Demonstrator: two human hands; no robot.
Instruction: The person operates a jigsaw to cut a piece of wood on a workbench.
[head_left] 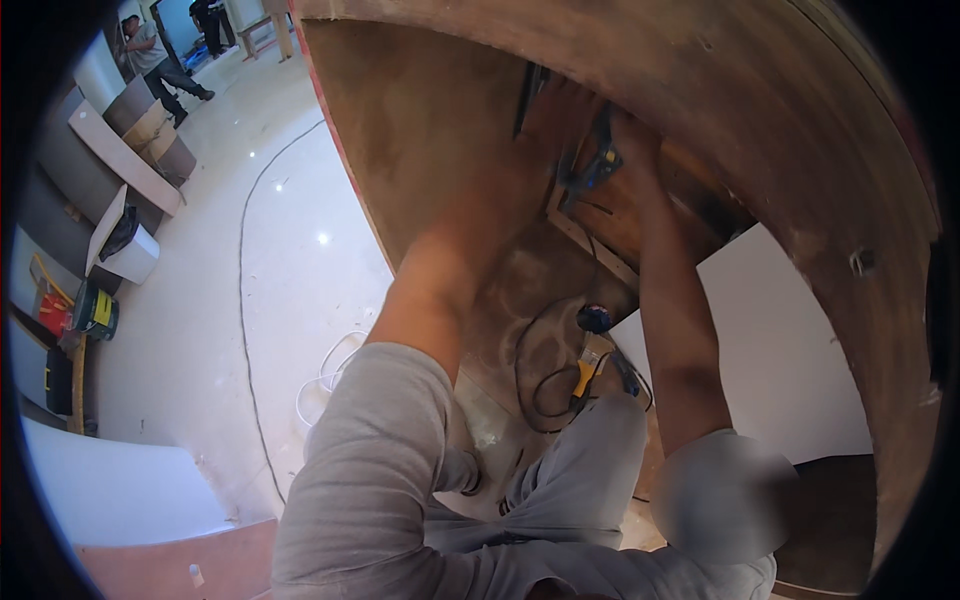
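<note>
Both my arms reach up into a brown wooden cabinet-like structure (420,110). My right hand (637,140) is closed on a blue and black tool (602,165), which looks like a corded power tool; its exact kind is partly hidden. Beside it, my left hand (562,115) is near the inner corner, against or close to the wood, and its fingers are smeared and dim. A long dark strip or slot (528,95) shows next to that hand. Under the tool lies a wooden frame edge (590,245).
On the cabinet floor lie a yellow-handled brush (588,372), a dark round object (594,318) and a looped black cable (520,370). A white panel (780,340) stands at right. Across the floor runs a long cord (243,270). A white bin (130,255), boards and another person (155,60) are at left.
</note>
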